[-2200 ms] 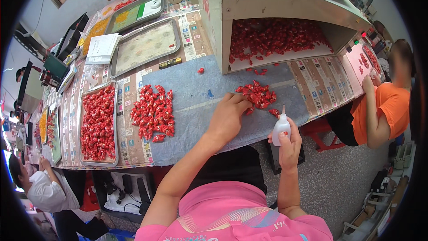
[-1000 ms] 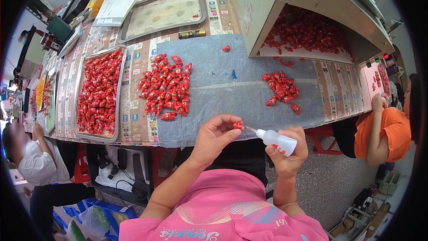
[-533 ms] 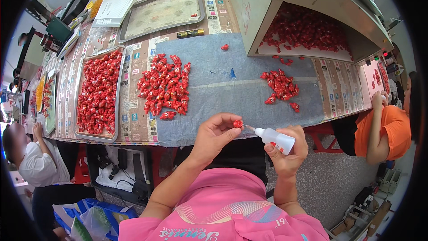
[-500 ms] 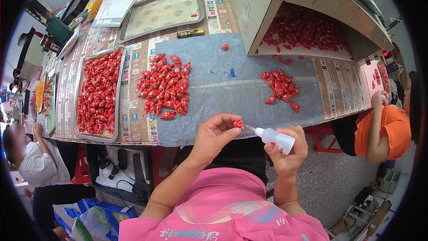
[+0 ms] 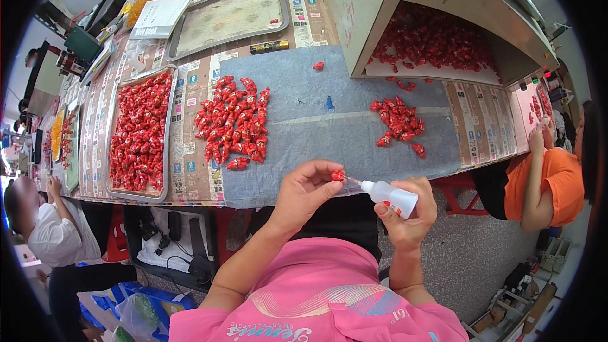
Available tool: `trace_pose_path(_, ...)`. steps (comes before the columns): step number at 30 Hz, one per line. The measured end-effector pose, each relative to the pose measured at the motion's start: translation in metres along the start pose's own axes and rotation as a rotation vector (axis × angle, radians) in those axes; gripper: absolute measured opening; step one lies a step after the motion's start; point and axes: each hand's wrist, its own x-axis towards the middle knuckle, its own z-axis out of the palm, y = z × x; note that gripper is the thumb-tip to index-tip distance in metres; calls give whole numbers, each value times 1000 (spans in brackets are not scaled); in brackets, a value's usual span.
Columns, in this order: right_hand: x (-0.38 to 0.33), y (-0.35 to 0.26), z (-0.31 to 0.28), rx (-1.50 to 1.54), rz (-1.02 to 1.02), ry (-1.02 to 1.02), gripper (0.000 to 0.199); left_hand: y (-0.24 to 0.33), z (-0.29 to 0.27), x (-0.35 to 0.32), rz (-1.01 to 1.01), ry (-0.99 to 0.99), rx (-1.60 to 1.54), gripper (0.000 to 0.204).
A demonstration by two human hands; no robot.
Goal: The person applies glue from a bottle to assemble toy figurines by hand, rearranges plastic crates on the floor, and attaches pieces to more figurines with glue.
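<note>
Grey felt mat [image 5: 316, 133] beyond fingertips; left hand [image 5: 304, 193] pinching small red plastic piece [image 5: 338, 175], right hand [image 5: 408, 218] gripping white squeeze bottle [image 5: 394, 197], nozzle touching.

A small red piece [image 5: 337, 175], glossy and lumpy, sits pinched between the thumb and fingers [image 5: 326, 185] of the left hand [image 5: 303, 193], held in the air just off the near edge of the table [image 5: 354, 145]. A small white squeeze bottle [image 5: 396, 197] with a thin clear nozzle lies nearly level in the right hand [image 5: 408, 215], its body wrapped by the palm. The nozzle tip points left and touches, or all but touches, the red piece.
</note>
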Motion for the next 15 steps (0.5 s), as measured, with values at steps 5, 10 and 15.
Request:
trace_pose_path(5,1,0,0,-10,-3,-9,41,-1,0,0,17,-5,2,26)
trace_pose_path(10,1,0,-1,-7,10,-5,40,-1,0,0,16,-8,-5,26)
trace_pose_path(15,0,0,-2,-11,16,0,40,-1,0,0,10,-6,1,26)
